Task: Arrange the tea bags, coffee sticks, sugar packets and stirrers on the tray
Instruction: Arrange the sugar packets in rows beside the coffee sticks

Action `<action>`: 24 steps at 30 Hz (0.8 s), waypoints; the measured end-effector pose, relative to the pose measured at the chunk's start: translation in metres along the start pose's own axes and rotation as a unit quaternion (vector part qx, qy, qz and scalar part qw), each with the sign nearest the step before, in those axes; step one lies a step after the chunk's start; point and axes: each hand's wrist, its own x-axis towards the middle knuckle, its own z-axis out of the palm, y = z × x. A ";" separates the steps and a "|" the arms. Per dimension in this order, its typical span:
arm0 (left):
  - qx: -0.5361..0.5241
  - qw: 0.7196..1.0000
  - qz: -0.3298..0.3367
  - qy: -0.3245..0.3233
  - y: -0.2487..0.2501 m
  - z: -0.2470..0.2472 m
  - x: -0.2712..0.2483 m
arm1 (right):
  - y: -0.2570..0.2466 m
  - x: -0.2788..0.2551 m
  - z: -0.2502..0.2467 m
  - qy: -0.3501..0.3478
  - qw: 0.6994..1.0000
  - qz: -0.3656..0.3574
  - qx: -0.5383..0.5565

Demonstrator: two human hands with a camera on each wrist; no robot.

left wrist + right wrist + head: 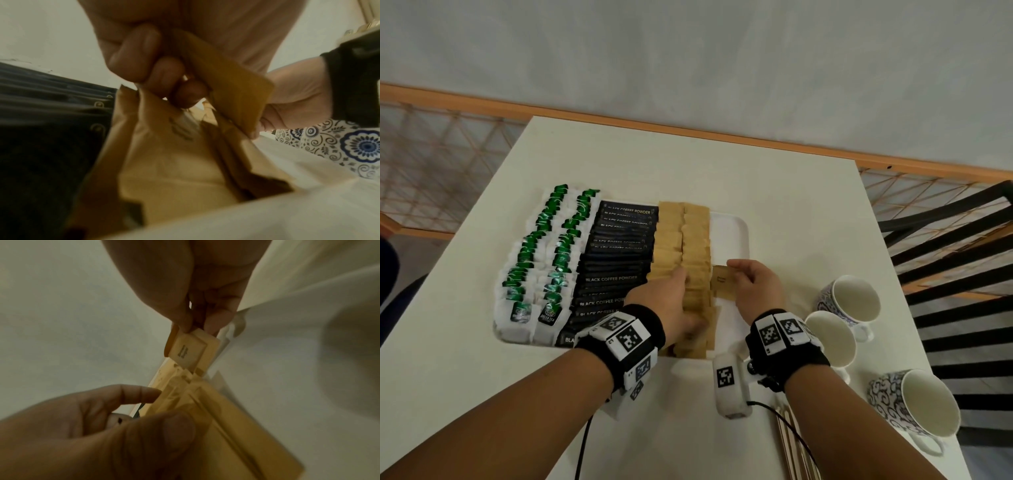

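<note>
Right hand (755, 286) pinching sugar packet (724, 282), left hand (671, 308) grip flat on packet rows (697, 240)

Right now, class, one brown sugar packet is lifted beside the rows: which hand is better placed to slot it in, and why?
The right hand. It already pinches the loose sugar packet just beside the sugar rows, while the left hand rests on those rows, apparently steadying them.
</note>
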 end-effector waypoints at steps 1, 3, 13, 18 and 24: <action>-0.002 1.000 0.000 -0.001 0.000 0.000 0.000 | 0.000 0.000 0.002 -0.006 1.000 0.006 0.006; -0.007 1.000 -0.002 0.000 0.000 0.000 0.000 | -0.001 -0.001 0.003 -0.013 0.999 0.022 0.030; -0.035 0.999 0.023 0.005 0.000 0.001 -0.001 | -0.002 -0.002 0.004 -0.026 0.995 0.027 0.088; -0.039 0.999 0.013 -0.001 0.001 0.002 0.002 | -0.002 -0.004 0.003 -0.003 0.995 0.015 0.094; -0.024 1.000 0.009 0.000 0.002 0.001 0.001 | -0.008 -0.002 0.005 0.030 0.994 -0.007 0.107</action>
